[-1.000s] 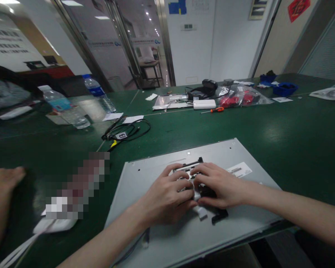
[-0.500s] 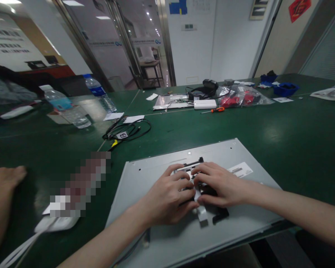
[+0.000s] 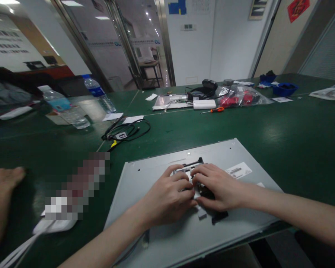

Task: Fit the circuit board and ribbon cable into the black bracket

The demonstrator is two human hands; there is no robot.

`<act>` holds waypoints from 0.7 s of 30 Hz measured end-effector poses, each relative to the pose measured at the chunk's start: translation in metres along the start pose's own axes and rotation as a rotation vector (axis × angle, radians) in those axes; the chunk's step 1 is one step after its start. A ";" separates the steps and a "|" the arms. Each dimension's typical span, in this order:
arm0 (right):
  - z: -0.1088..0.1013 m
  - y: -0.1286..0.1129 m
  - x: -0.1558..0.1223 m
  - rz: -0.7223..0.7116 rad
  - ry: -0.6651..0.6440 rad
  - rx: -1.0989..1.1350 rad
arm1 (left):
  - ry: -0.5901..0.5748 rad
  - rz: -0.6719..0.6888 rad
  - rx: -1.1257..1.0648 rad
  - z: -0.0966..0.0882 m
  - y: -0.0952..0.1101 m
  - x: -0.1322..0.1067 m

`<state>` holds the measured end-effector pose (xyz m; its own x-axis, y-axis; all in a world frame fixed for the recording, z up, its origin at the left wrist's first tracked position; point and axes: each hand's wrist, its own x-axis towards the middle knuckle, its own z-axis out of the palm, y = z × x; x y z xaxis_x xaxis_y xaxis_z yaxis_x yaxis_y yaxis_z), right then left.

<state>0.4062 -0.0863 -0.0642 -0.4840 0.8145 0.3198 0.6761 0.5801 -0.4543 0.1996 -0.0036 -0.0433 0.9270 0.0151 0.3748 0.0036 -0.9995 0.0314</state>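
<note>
A grey metal panel [image 3: 156, 175] lies flat on the green table near me. Both hands rest at its middle, over a small recessed opening with a black frame [image 3: 194, 163]. My left hand [image 3: 167, 195] has its fingers curled down onto the parts there. My right hand [image 3: 217, 186] is curled beside it, fingertips meeting the left ones. A white flat ribbon end [image 3: 201, 213] and a black piece [image 3: 220, 216] stick out below the hands. What the fingers pinch is hidden. A white label [image 3: 238, 170] sits on the panel to the right.
Another person's hand [image 3: 1, 182] rests on the table at far left. A coiled black cable [image 3: 125, 132] and two water bottles [image 3: 67, 109] lie beyond. Farther back are an orange-handled screwdriver [image 3: 216, 109], a white box [image 3: 204, 104], a plastic bag with red parts [image 3: 240, 96] and a blue tray [image 3: 284, 88].
Both hands stay on the same spot of the panel; the fingers shift only slightly. The white ribbon end shows a little shorter under the hands.
</note>
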 end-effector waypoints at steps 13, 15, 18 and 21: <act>0.004 0.000 0.000 0.033 0.008 -0.027 | -0.002 -0.045 -0.005 0.004 0.002 0.000; 0.003 0.000 0.001 0.030 0.015 -0.020 | -0.004 -0.051 -0.007 0.003 0.003 0.000; -0.001 -0.001 0.000 0.028 0.020 -0.013 | 0.000 -0.048 -0.023 0.002 0.004 0.001; -0.003 0.000 -0.001 0.017 0.008 -0.001 | -0.010 -0.045 -0.035 0.002 0.003 0.000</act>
<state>0.4084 -0.0867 -0.0616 -0.4681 0.8240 0.3192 0.6845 0.5666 -0.4587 0.2000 -0.0069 -0.0450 0.9300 0.0591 0.3628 0.0320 -0.9963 0.0801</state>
